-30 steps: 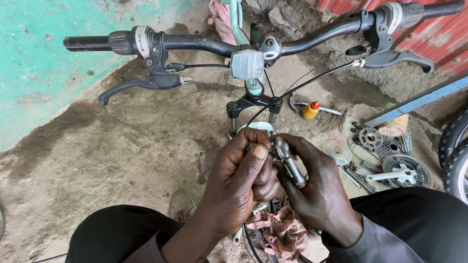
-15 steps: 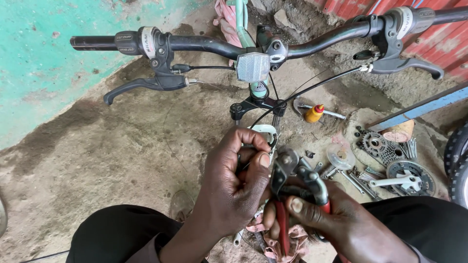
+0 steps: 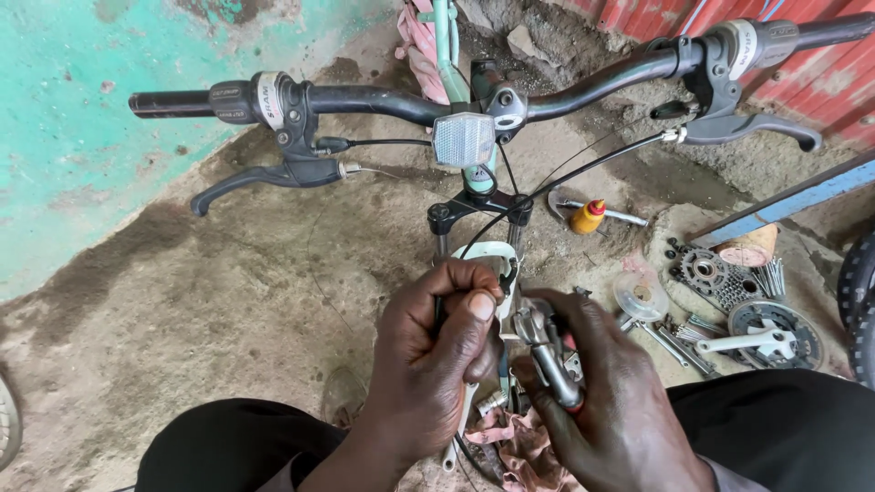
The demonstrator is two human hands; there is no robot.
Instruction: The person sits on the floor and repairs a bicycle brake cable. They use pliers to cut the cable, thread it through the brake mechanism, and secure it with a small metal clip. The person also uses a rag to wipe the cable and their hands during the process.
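Single head-worn view, looking steeply down and forward over the bike's front end. Handlebar spans 10 to 2 o'clock, far edge. Both hands, left hand and right hand, sit close at 6 o'clock. Dirt ground fills the rest.

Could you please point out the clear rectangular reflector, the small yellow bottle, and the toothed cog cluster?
Clear rectangular reflector (image 3: 463,139), head view, face centre.
Small yellow bottle (image 3: 586,219), head view, body.
Toothed cog cluster (image 3: 714,276), head view, top cog.

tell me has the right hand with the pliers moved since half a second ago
Yes. The right hand has risen with the pliers towards the fork crown.
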